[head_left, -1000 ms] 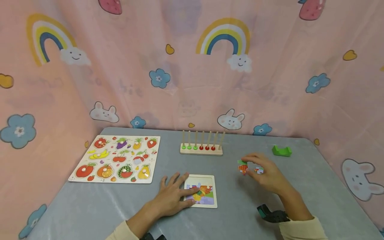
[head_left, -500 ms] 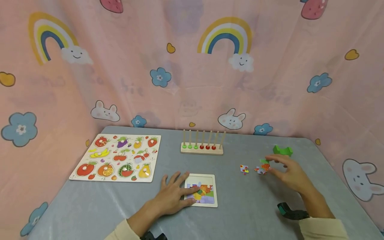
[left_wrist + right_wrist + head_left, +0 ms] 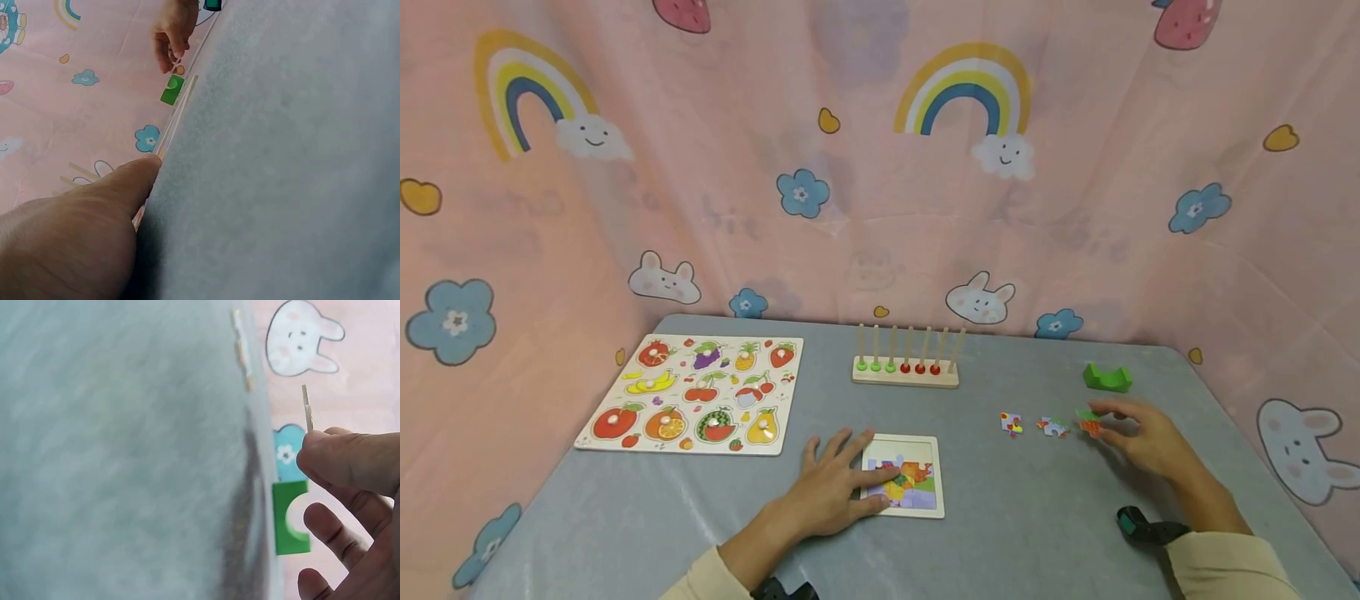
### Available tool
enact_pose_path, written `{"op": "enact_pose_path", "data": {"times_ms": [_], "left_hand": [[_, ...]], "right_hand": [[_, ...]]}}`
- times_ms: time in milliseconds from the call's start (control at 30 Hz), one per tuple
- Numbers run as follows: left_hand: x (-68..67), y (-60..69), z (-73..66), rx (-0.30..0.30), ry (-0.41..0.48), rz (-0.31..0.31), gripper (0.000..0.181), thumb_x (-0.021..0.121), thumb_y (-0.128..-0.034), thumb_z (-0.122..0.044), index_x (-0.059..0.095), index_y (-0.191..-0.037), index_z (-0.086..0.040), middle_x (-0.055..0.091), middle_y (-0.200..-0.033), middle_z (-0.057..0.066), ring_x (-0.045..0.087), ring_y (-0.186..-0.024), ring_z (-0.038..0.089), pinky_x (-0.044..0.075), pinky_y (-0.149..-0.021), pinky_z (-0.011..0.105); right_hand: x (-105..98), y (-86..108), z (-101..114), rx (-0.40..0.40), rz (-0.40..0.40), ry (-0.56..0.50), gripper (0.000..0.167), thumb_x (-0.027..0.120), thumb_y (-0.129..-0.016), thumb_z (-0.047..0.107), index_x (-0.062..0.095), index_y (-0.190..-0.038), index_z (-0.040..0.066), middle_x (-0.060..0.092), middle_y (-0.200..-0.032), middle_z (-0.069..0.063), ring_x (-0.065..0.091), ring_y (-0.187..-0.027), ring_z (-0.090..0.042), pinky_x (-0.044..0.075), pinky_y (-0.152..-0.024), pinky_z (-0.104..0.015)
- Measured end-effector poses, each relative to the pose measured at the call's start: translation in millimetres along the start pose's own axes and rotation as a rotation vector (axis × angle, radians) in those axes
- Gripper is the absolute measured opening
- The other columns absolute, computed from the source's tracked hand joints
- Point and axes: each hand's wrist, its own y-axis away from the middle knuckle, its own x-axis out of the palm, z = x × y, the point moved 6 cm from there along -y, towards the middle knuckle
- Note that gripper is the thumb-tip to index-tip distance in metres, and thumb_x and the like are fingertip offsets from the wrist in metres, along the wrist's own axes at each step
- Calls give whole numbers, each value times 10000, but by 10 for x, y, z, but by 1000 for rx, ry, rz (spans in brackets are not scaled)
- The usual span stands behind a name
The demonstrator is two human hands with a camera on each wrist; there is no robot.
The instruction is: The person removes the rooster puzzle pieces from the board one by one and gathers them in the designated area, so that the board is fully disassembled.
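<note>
Curtain [image 3: 865, 242], pink, is hung across the top of the frame. Bench [image 3: 992, 542] is covered in grey. Fruit board [image 3: 760, 451] is placed center left. Left hand [image 3: 829, 493], lower center, is laid with fingers spread, two resting on the partly filled puzzle tray [image 3: 917, 449]. Right hand [image 3: 1150, 437], right side: puzzle piece [image 3: 1088, 424] is pinched between thumb and fingers. Bead rack [image 3: 895, 377] is set near center. Green block [image 3: 1108, 378] is placed above right hand. Two loose pieces [image 3: 1054, 427] are seen right of center.
</note>
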Motion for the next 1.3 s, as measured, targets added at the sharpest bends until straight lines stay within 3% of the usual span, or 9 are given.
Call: {"op": "enact_pose_path", "data": {"times_ms": [367,600,733,833,1000,1067,1167,1300], "left_hand": [[7,-1,9,-10,8,7,449,474,-929,-614,517,-1356,-482,243,-1566,58,176,-1401,378,71,-980,714],[2,5,4,-8,5,1,450,476,-928,-614,521,-1355,-477,243,-1566,61,181,-1399,381,74,-979,715],[-4,8,-1,-1,9,-6,453,475,-928,-615,523,-1355,-472,246,-1565,68,183,-1398,386,76,-976,717],[-7,12,-1,9,15,-13,438,468,-943,-590,531,-1355,-457,252,-1562,77,188,-1395,394,80,-973,719],[-9,12,6,16,19,-22,403,452,-977,-528,546,-1355,-427,257,-1560,81,197,-1391,396,85,-974,717],[-14,12,5,16,17,-26,398,466,-976,-517,553,-1352,-420,264,-1557,83,205,-1389,395,91,-973,717],[-19,11,-2,12,15,-30,396,492,-969,-509,562,-1347,-414,274,-1553,85,213,-1386,393,96,-973,716],[-11,4,-4,2,9,-32,402,511,-957,-518,573,-1339,-409,289,-1547,80,224,-1384,384,104,-974,712]], "right_hand": [[40,51,-157,28,29,52,352,741,-785,-46,657,-1127,-64,625,-1128,-255,548,-1024,-454,411,-808,-568],[55,74,-204,7,32,109,375,755,-766,-46,668,-1130,-46,653,-1105,-221,576,-1022,-424,436,-811,-381],[47,87,-185,62,42,83,400,741,-801,-8,634,-1184,-50,614,-1163,-264,547,-1059,-465,426,-831,-530],[19,102,-93,93,29,48,407,737,-841,66,616,-1215,-38,577,-1212,-289,518,-1066,-498,392,-813,-628],[-10,81,224,13,-27,-7,401,747,-841,74,633,-1217,-7,589,-1213,-234,530,-1042,-384,402,-774,-610],[11,64,359,-33,-38,-12,392,754,-831,65,648,-1205,14,598,-1214,-194,519,-1060,-292,419,-766,-571],[60,40,539,-94,-47,-26,393,777,-809,67,671,-1187,54,611,-1213,-140,498,-1089,-181,426,-830,-419],[127,23,762,-156,-49,-69,422,799,-781,54,687,-1183,119,620,-1201,-71,488,-1112,-109,404,-854,-316]]}}
